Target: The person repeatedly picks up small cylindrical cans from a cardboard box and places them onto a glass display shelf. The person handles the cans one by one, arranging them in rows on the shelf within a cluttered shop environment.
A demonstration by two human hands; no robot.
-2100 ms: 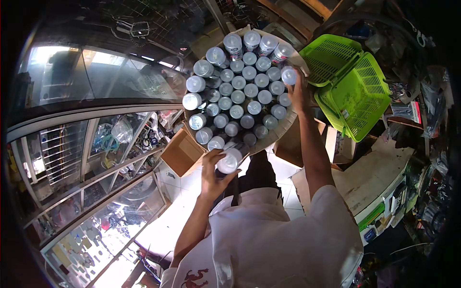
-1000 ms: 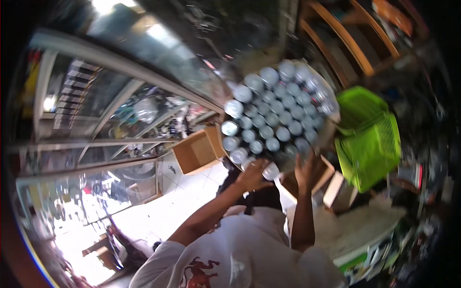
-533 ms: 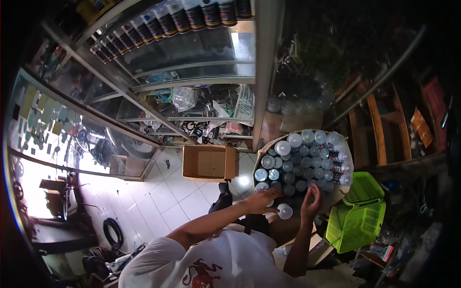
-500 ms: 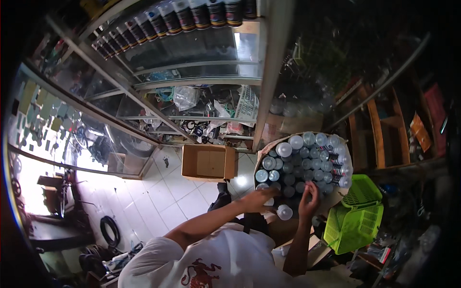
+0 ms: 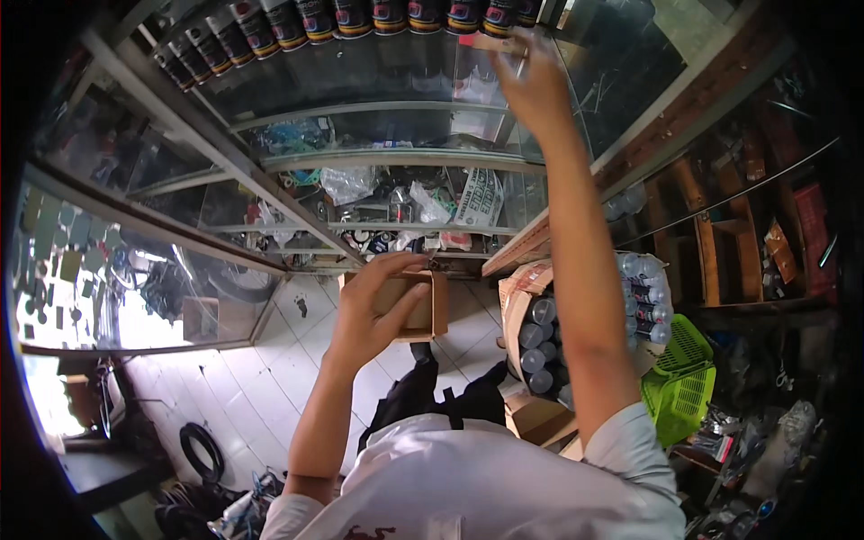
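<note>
My right hand is stretched up to the top of a glass display cabinet, its fingers at the right end of a row of dark spray cans standing there. What the fingers hold is hidden. My left hand hovers at chest height with its fingers apart and nothing in it, in front of an open cardboard box on the floor. Below my right arm stands a carton packed with several silver-capped spray cans.
The cabinet's glass shelves hold bags and small parts. A green plastic basket sits right of the carton, with wooden shelving behind it. White floor tiles lie below, with a black tyre at lower left.
My right hand has left the carton of cans and risen to the row on top of the cabinet. My left hand has come off the carton. The view has tilted up.
</note>
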